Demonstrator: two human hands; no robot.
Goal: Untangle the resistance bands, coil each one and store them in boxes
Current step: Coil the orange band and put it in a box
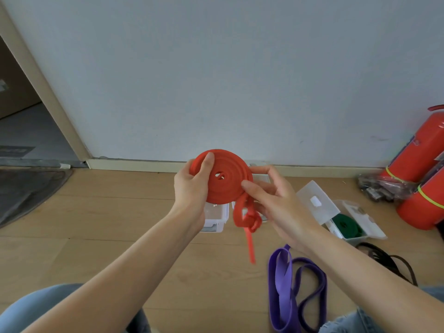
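I hold a red resistance band (225,186) wound into a flat spiral coil, raised above the floor. My left hand (192,186) grips the coil's left side, thumb across its face. My right hand (271,198) pinches the coil's right edge, where a loose knotted tail hangs down. A purple band (286,284) lies uncoiled on the floor at lower right. A dark band (389,260) lies beside it, partly behind my right arm. A green coiled band (347,225) sits inside an open clear box (365,221).
A clear plastic box (215,218) stands on the wood floor under the coil, partly hidden. Two red fire extinguishers (418,169) lean at the right by a plastic-wrapped bundle (384,186). A grey mat (26,191) and a doorway are at left. A white wall is ahead.
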